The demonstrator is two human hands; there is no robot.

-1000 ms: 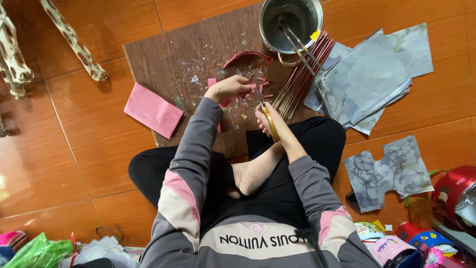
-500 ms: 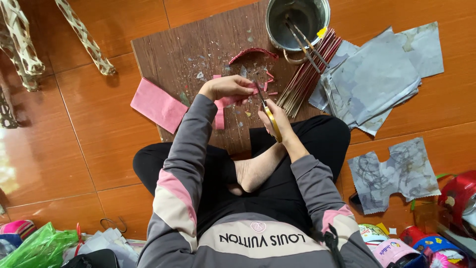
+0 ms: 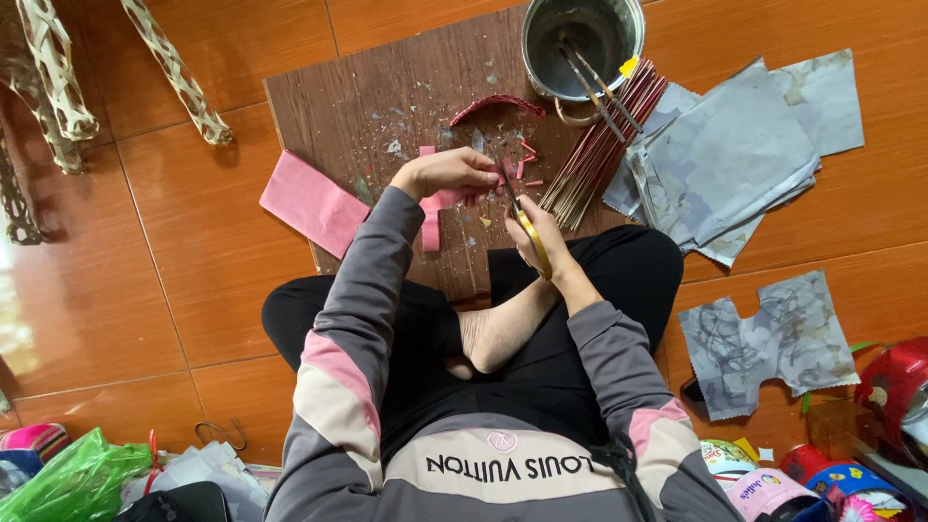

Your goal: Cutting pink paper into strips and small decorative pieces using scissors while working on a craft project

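Head view, left to right: left hand (image 3: 447,174) pinches a pink paper strip (image 3: 437,208) over the brown board (image 3: 329,106); right hand (image 3: 536,232) grips yellow-handled scissors (image 3: 522,217) (blades near fingertips), so a nick or crooked cut seems likely.

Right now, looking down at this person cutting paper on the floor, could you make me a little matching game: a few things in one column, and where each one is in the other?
Things:
1. scissors
2. pink paper strip
3. bundle of thin sticks
4. metal pot

Places:
A. at the far edge of the wooden board
B. in the right hand
C. leaning against the pot's side, on the board
D. held by the left hand

Pairs: 1-B, 2-D, 3-C, 4-A
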